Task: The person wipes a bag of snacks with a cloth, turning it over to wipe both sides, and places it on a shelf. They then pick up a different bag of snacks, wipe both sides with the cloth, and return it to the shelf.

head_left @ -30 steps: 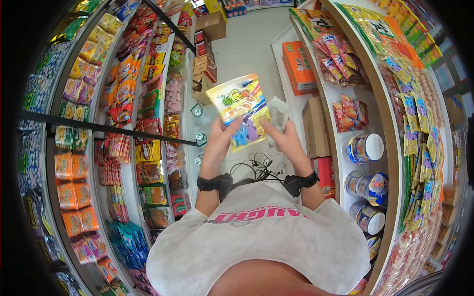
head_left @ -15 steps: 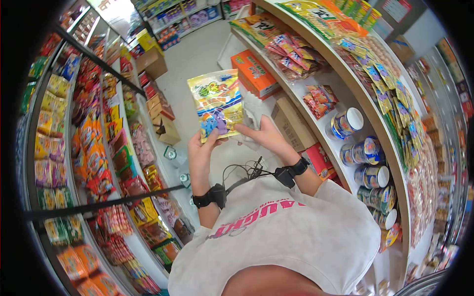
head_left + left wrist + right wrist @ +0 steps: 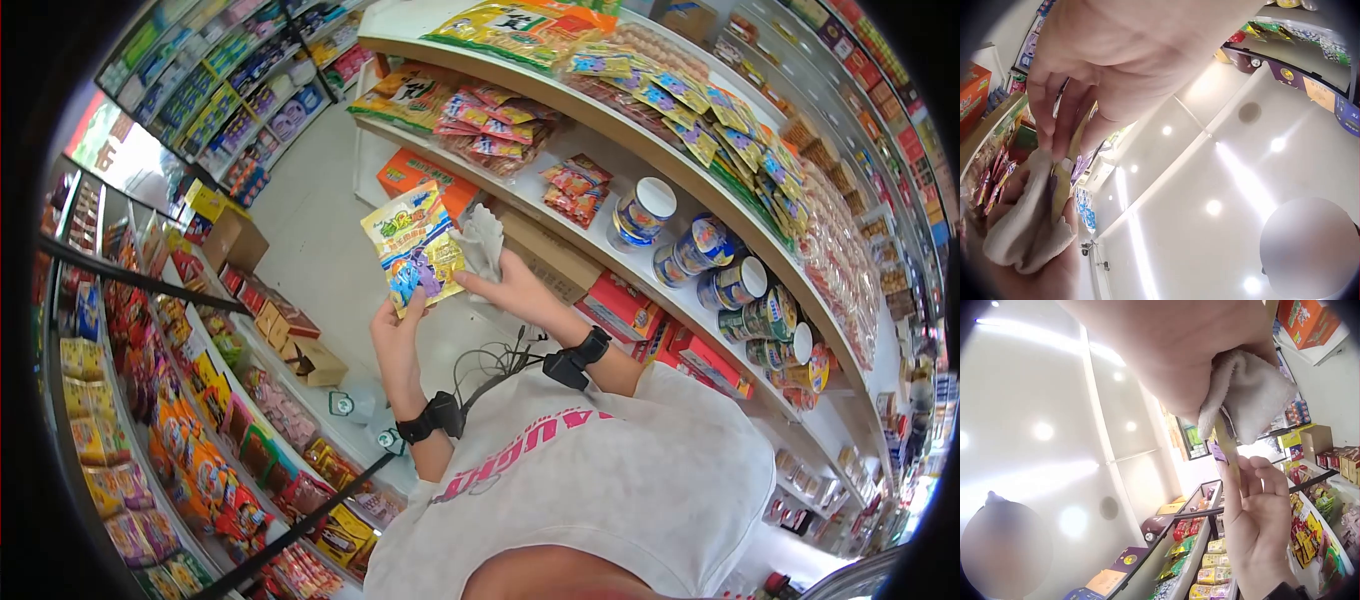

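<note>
A yellow and white snack packet (image 3: 410,240) with blue and purple cartoon figures is held up in front of the chest, printed face toward the head camera. My left hand (image 3: 396,338) pinches its lower edge, thumb on the front and fingers behind. At the packet's lower right, my right hand (image 3: 512,288) holds its side with the thumb in front. A whitish-grey cloth (image 3: 483,240) is bunched in that same right hand, against the packet's edge. In the right wrist view the cloth (image 3: 1257,394) hangs folded beside the thin packet edge (image 3: 1224,447).
On the right, a white shelf (image 3: 640,235) bears snack packs, lidded tubs (image 3: 645,212) and an orange box (image 3: 425,183). Racks of bagged snacks (image 3: 200,440) line the left, with a black bar (image 3: 150,275) across them. Cartons (image 3: 235,245) stand on the floor; cables (image 3: 495,365) hang near the waist.
The view has turned rightward, bringing the right shelf across the front. The hands have kept hold of the packet and cloth; the left hand has shifted down to the packet's bottom edge.
</note>
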Action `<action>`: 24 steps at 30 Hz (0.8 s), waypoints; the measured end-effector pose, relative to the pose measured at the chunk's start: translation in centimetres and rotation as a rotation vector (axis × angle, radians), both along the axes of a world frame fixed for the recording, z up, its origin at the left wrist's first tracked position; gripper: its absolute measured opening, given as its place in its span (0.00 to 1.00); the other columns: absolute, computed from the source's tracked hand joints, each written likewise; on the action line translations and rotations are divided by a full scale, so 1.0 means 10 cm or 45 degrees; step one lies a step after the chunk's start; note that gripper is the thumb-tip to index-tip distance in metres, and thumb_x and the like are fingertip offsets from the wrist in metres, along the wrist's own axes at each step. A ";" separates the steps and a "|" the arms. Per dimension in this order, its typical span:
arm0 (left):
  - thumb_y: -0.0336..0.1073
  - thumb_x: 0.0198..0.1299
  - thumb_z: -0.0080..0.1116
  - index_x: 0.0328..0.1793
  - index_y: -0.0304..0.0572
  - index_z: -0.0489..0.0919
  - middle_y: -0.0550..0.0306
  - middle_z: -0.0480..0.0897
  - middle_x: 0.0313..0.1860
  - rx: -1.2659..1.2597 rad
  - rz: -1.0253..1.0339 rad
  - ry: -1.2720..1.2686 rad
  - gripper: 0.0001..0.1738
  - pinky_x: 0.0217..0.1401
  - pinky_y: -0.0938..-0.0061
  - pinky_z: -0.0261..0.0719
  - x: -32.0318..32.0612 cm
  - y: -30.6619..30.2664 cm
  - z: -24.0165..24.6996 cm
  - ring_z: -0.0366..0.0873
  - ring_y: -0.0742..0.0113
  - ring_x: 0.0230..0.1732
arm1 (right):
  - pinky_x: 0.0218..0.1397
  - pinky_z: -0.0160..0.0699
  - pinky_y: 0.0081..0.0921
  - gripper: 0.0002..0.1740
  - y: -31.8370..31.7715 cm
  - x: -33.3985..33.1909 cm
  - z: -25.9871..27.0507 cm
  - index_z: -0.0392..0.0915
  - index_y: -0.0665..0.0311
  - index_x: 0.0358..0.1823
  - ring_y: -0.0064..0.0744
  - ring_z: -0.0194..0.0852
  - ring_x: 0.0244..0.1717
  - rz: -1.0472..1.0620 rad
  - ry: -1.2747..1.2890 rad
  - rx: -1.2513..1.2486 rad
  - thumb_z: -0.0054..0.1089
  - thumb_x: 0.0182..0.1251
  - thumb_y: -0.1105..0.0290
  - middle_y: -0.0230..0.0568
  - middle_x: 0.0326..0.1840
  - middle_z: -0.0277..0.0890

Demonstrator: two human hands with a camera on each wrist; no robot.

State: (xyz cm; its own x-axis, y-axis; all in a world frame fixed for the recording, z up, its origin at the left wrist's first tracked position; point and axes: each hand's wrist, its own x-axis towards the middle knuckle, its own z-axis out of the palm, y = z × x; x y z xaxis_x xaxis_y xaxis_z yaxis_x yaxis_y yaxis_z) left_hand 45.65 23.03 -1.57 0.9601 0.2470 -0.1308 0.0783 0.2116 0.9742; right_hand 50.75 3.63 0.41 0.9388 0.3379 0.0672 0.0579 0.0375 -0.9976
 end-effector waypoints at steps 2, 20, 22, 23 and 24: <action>0.37 0.64 0.67 0.51 0.35 0.83 0.60 0.86 0.43 0.015 -0.085 -0.045 0.15 0.49 0.76 0.75 0.20 -0.17 0.03 0.80 0.76 0.42 | 0.61 0.73 0.28 0.28 -0.20 0.11 -0.02 0.73 0.72 0.62 0.30 0.75 0.56 -0.119 -0.158 -0.041 0.67 0.67 0.61 0.42 0.57 0.79; 0.32 0.65 0.66 0.49 0.33 0.83 0.63 0.86 0.41 0.164 -0.726 -0.255 0.11 0.40 0.83 0.77 2.16 -2.28 0.46 0.79 0.82 0.35 | 0.64 0.68 0.25 0.28 -2.09 1.05 0.01 0.68 0.71 0.67 0.26 0.71 0.59 -0.893 -0.395 0.072 0.64 0.68 0.71 0.40 0.60 0.75; 0.32 0.65 0.66 0.48 0.33 0.83 0.63 0.86 0.40 0.171 -0.837 -0.246 0.10 0.40 0.83 0.77 2.39 -2.45 0.43 0.80 0.81 0.35 | 0.64 0.72 0.30 0.32 -2.30 1.16 0.05 0.66 0.74 0.69 0.33 0.76 0.60 -0.881 -0.398 0.042 0.65 0.65 0.74 0.50 0.61 0.77; 0.32 0.65 0.66 0.49 0.33 0.84 0.63 0.86 0.39 0.129 -0.868 -0.264 0.11 0.41 0.83 0.77 2.47 -2.53 0.42 0.80 0.82 0.36 | 0.64 0.72 0.30 0.32 -2.38 1.20 0.10 0.65 0.74 0.69 0.33 0.76 0.60 -0.901 -0.408 0.054 0.65 0.65 0.74 0.50 0.61 0.77; 0.32 0.65 0.66 0.48 0.33 0.84 0.63 0.86 0.39 0.112 -0.851 -0.260 0.10 0.42 0.83 0.77 2.51 -2.64 0.48 0.80 0.82 0.36 | 0.64 0.72 0.30 0.32 -2.43 1.24 0.14 0.65 0.74 0.69 0.32 0.75 0.60 -0.920 -0.419 0.065 0.65 0.65 0.74 0.50 0.61 0.76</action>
State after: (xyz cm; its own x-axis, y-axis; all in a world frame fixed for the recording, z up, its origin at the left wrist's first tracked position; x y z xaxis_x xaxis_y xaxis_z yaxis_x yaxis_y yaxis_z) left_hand 70.75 -3.34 3.19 0.9130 -0.4033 0.0614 -0.0221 0.1014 0.9946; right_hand 63.16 -20.71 1.83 0.8534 -0.3584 0.3784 0.3771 -0.0767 -0.9230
